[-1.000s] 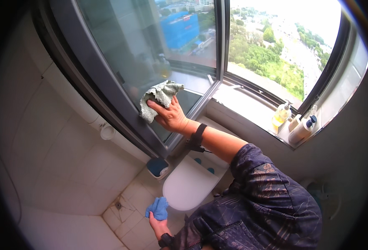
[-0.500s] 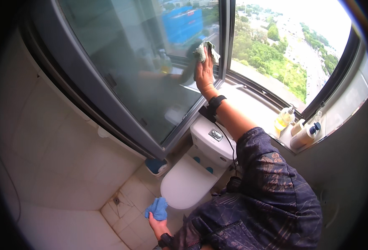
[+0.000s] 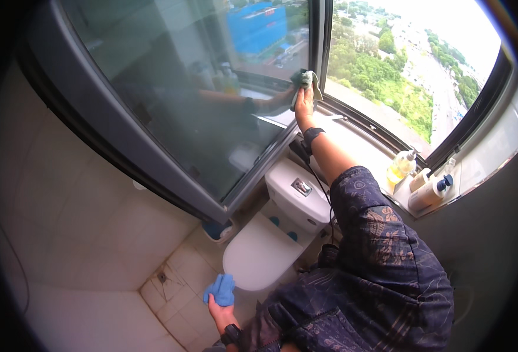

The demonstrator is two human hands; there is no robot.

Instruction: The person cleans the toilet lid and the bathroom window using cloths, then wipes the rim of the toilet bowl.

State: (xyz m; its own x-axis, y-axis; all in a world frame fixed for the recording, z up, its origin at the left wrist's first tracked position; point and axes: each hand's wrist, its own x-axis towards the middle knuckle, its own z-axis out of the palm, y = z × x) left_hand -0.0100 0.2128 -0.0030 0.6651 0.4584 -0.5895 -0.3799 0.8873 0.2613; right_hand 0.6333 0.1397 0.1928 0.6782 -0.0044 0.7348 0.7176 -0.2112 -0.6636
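Note:
An opened window sash with a dark grey frame and a large glass pane stands at the upper left. My right hand reaches up to the right side of the pane, beside the upright frame bar. It presses a pale green cloth there, with fingers bent round it and one corner hanging loose. Low in the view, my left hand is closed on a folded blue cloth, held over the floor near the toilet. Both wrists wear dark bands.
Below the sash stands a white toilet with its lid down, beside a small bin. A yellow soap bottle and a blue-topped pump bottle stand on the sill at right. Beyond the window opening lie trees far below.
My right hand and the green cloth have moved right and down across the glass to the frame edge. My left hand still holds the blue cloth in nearly the same place.

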